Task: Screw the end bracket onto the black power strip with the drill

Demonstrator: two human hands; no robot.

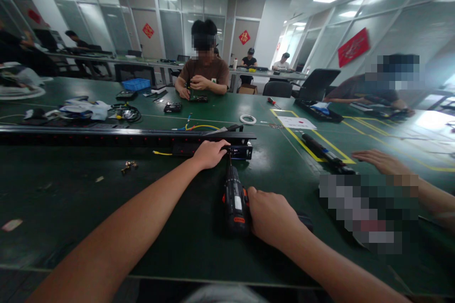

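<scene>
A long black metal housing (106, 137) with a row of small red dots lies across the table from the left. Its right end carries a black slotted end piece (243, 152). My left hand (211, 154) is closed over the front part near this end, fingers curled beside the screwdriver tip. My right hand (272, 210) grips a black and orange cordless screwdriver (234, 199), which lies low over the table and points away from me. Its bit meets the front of the end piece; the exact contact is hidden. A yellow wire (161, 153) sticks out left of my left hand.
Small brass-coloured screws (130, 166) lie left of my forearm. Behind the housing are coloured wires (201, 127) and a white tape roll (248, 119). At right, another person's hand (382, 161) is near a black part (325, 151). A person (204, 73) works opposite.
</scene>
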